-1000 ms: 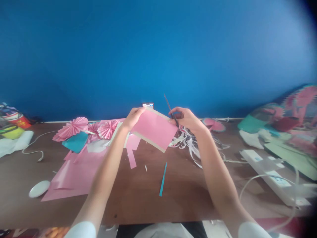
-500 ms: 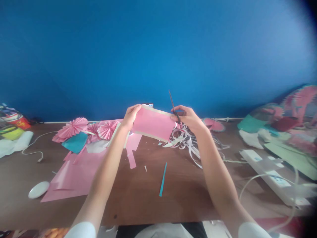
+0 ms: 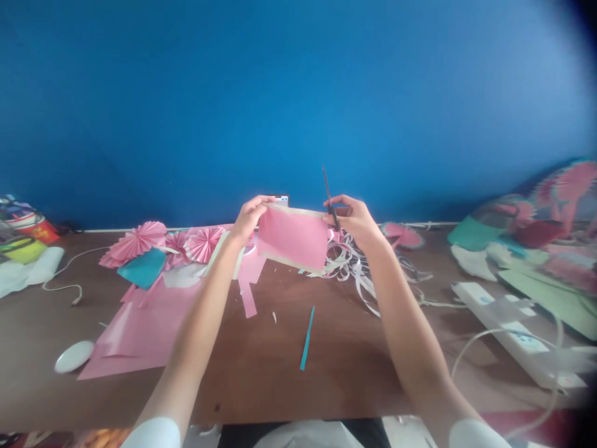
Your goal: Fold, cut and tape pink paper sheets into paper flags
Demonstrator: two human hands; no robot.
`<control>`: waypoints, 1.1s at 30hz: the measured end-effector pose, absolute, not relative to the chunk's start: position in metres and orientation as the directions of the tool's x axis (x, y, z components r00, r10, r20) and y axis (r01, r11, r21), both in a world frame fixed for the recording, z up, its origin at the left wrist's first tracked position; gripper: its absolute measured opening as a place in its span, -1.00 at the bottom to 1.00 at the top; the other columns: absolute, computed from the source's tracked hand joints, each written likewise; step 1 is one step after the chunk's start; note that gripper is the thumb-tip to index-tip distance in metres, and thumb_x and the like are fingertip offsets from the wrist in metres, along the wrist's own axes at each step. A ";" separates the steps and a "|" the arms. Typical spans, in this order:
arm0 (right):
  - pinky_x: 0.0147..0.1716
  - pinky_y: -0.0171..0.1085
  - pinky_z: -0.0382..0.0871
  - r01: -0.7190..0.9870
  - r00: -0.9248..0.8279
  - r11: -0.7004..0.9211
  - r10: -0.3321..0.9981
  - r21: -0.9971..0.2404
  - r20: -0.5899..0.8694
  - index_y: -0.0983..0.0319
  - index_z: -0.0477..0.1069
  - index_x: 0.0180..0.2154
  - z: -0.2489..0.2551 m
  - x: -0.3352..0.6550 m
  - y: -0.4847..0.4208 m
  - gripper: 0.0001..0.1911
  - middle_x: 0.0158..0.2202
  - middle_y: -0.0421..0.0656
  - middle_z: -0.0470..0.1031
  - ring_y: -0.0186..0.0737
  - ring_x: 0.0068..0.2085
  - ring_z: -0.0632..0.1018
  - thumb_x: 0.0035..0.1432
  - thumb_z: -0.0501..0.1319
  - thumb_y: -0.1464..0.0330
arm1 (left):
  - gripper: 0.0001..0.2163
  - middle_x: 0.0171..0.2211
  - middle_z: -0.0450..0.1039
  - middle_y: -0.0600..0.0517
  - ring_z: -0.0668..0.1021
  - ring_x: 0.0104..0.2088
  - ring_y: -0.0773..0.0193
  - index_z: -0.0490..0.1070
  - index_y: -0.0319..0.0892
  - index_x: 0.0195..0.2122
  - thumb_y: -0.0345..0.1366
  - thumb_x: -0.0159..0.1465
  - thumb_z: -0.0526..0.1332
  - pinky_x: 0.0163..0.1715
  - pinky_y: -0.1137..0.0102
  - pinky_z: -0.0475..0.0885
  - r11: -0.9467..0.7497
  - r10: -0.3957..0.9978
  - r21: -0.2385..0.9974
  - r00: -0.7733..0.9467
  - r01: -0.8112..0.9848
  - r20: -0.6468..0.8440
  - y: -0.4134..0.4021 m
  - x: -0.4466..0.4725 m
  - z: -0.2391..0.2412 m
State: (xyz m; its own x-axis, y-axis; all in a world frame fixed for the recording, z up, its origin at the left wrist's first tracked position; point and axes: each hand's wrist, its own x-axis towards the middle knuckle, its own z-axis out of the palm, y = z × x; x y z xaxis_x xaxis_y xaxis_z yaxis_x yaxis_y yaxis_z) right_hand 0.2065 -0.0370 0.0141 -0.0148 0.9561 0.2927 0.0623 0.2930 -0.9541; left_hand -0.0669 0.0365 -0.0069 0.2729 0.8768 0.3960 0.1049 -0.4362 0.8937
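A rectangular sheet of pink paper (image 3: 293, 238) with pale strips along its upper and lower edges is held up above the table. My left hand (image 3: 250, 218) is closed on its upper left corner. At the sheet's right edge, my right hand (image 3: 353, 219) is closed around dark scissors (image 3: 327, 186), blades pointing up. Its fingertips also touch the paper's upper right corner. Behind and below that hand lies a tangle of white curled paper strips (image 3: 359, 274). A phone (image 3: 281, 200) peeks out behind the sheet's top left.
Pink pleated paper fans (image 3: 204, 244) and a large pink sheet (image 3: 144, 323) lie left. A thin teal strip (image 3: 307, 339) rests in front. On the right are a white power strip (image 3: 508, 330) with cords and coloured paper pieces (image 3: 550, 311). A white oval object (image 3: 73, 357) sits left.
The pink sheet has levelled out, its lower right corner rising slightly. My right hand and the scissors have shifted a little, with the blades now more upright.
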 end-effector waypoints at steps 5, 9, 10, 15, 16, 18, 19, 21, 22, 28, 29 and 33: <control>-0.56 -0.35 0.29 0.146 -0.054 0.283 0.959 -0.948 0.278 0.29 0.45 -0.17 0.014 0.202 -0.039 -0.52 -0.52 -0.21 0.49 -0.33 -0.54 0.45 -0.18 0.45 0.29 | -0.68 0.07 0.47 -0.07 0.46 0.10 0.08 0.43 -0.14 0.00 -0.34 0.22 0.13 0.13 0.14 0.29 -0.707 0.707 0.630 0.365 0.323 0.606 0.025 -0.063 0.005; -0.56 -0.36 0.28 0.206 -0.101 0.302 0.953 -0.931 0.287 0.28 0.46 -0.17 0.016 0.194 -0.044 -0.58 -0.52 -0.21 0.48 -0.34 -0.54 0.44 -0.13 0.40 0.31 | -0.72 0.10 0.45 -0.05 0.43 0.14 0.08 0.45 -0.09 0.00 -0.16 0.32 0.15 0.17 0.15 0.24 -0.757 0.641 0.550 0.565 0.352 0.520 0.005 -0.041 0.013; -0.57 -0.36 0.26 0.217 -0.114 0.308 0.950 -0.926 0.289 0.28 0.46 -0.17 0.016 0.192 -0.046 -0.59 -0.52 -0.21 0.48 -0.35 -0.54 0.43 -0.12 0.40 0.31 | -0.71 0.08 0.46 -0.06 0.45 0.11 0.09 0.45 -0.10 0.00 -0.13 0.32 0.15 0.13 0.18 0.28 -0.746 0.644 0.569 0.591 0.345 0.486 0.001 -0.035 0.013; -0.58 -0.37 0.24 0.230 -0.172 0.331 0.939 -0.915 0.297 0.27 0.44 -0.18 0.022 0.190 -0.053 -0.60 -0.49 -0.20 0.49 -0.34 -0.51 0.44 -0.11 0.39 0.31 | -0.70 -0.15 0.55 -0.06 0.54 -0.13 0.15 0.49 -0.16 -0.19 -0.04 0.30 0.18 -0.12 0.31 0.37 -0.666 0.696 0.665 0.600 0.337 0.394 -0.003 -0.030 0.013; -0.57 -0.37 0.25 0.229 -0.176 0.335 0.938 -0.914 0.299 0.27 0.44 -0.18 0.023 0.190 -0.054 -0.60 -0.49 -0.20 0.49 -0.34 -0.51 0.44 -0.11 0.40 0.31 | -0.70 -0.19 0.55 -0.05 0.54 -0.17 0.17 0.49 -0.17 -0.22 -0.03 0.30 0.19 -0.15 0.32 0.36 -0.661 0.694 0.673 0.611 0.332 0.380 -0.003 -0.033 0.014; -0.57 -0.37 0.25 0.230 -0.179 0.346 0.934 -0.910 0.310 0.27 0.44 -0.17 0.024 0.191 -0.056 -0.60 -0.49 -0.21 0.49 -0.35 -0.51 0.44 -0.11 0.39 0.32 | -0.69 -0.27 0.54 -0.02 0.54 -0.24 0.20 0.50 -0.18 -0.25 -0.02 0.28 0.20 -0.22 0.36 0.35 -0.651 0.684 0.685 0.645 0.327 0.342 -0.002 -0.038 0.016; -0.56 -0.37 0.25 0.233 -0.181 0.353 0.931 -0.906 0.316 0.26 0.44 -0.16 0.025 0.191 -0.056 -0.60 -0.49 -0.21 0.48 -0.35 -0.51 0.43 -0.10 0.38 0.33 | -0.68 -0.30 0.54 -0.01 0.53 -0.27 0.22 0.50 -0.19 -0.25 -0.01 0.28 0.20 -0.26 0.37 0.34 -0.649 0.678 0.686 0.660 0.329 0.325 -0.002 -0.040 0.017; -0.56 -0.37 0.25 0.253 -0.200 0.359 0.928 -0.899 0.314 0.26 0.44 -0.15 0.025 0.192 -0.057 -0.62 -0.49 -0.22 0.47 -0.35 -0.51 0.44 -0.07 0.36 0.34 | -0.68 -0.34 0.53 0.01 0.50 -0.32 0.25 0.51 -0.19 -0.27 -0.01 0.28 0.20 -0.32 0.40 0.31 -0.655 0.669 0.674 0.678 0.343 0.305 -0.002 -0.043 0.019; -0.55 -0.37 0.26 0.272 -0.224 0.361 0.925 -0.892 0.306 0.26 0.44 -0.15 0.026 0.193 -0.057 -0.63 -0.50 -0.22 0.46 -0.34 -0.50 0.44 -0.06 0.36 0.35 | -0.68 -0.35 0.53 0.02 0.49 -0.34 0.26 0.51 -0.18 -0.29 -0.01 0.28 0.20 -0.34 0.41 0.30 -0.662 0.666 0.661 0.680 0.352 0.306 -0.002 -0.044 0.020; -0.43 -0.32 0.32 0.511 -0.294 0.441 0.896 -0.738 0.332 0.22 0.50 -0.10 0.030 0.209 -0.060 -0.64 -0.36 -0.18 0.51 -0.30 -0.40 0.45 0.00 0.26 0.36 | -0.75 -0.34 0.57 0.02 0.52 -0.33 0.24 0.56 -0.15 -0.32 -0.10 0.28 0.20 -0.33 0.40 0.29 -0.697 0.667 0.582 0.678 0.419 0.310 0.006 -0.053 0.017; -0.40 -0.31 0.33 0.569 -0.309 0.454 0.891 -0.686 0.333 0.21 0.51 -0.09 0.031 0.213 -0.060 -0.63 -0.33 -0.17 0.53 -0.29 -0.38 0.46 0.00 0.24 0.37 | -0.75 -0.33 0.58 0.02 0.53 -0.32 0.23 0.57 -0.14 -0.32 -0.10 0.28 0.20 -0.32 0.39 0.30 -0.700 0.664 0.573 0.683 0.426 0.303 0.008 -0.056 0.016; -0.35 -0.32 0.31 0.728 -0.386 0.461 0.887 -0.507 0.253 0.18 0.55 -0.09 0.035 0.223 -0.061 -0.59 -0.29 -0.19 0.56 -0.30 -0.37 0.46 -0.03 0.19 0.44 | -0.72 -0.30 0.59 -0.02 0.54 -0.31 0.20 0.58 -0.15 -0.30 -0.06 0.26 0.21 -0.30 0.38 0.31 -0.698 0.660 0.564 0.702 0.441 0.267 0.014 -0.063 0.015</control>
